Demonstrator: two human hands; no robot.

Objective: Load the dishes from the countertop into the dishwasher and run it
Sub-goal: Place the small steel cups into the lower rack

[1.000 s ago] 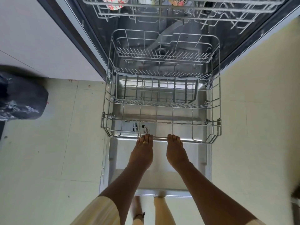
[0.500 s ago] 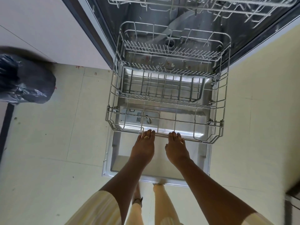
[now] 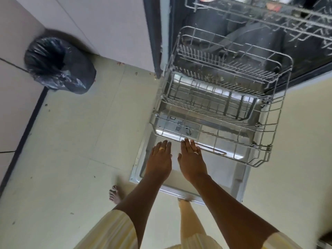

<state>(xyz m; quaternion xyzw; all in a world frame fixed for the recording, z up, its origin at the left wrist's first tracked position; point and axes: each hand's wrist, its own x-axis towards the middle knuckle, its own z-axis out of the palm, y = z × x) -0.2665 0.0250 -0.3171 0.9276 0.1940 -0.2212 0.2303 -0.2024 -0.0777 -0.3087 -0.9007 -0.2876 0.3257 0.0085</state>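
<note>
The dishwasher stands open, its door (image 3: 222,177) lying flat. The grey wire lower rack (image 3: 258,151) is pulled out over the door and holds no dishes. My left hand (image 3: 159,159) and my right hand (image 3: 192,159) hover just in front of the rack's front rail, fingers stretched out, palms down, holding nothing. My right fingertips reach the rail's edge. The upper rack (image 3: 269,13) shows at the top, with some blurred items in it.
A bin lined with a black bag (image 3: 59,64) stands on the pale tiled floor at the left, against white cabinet fronts (image 3: 100,24). My bare left foot (image 3: 115,194) is near the door's front left corner.
Both hands have let go of the rack's front rail and drawn slightly back with fingers straightened. The view has swung left, so the dishwasher now sits further right.
</note>
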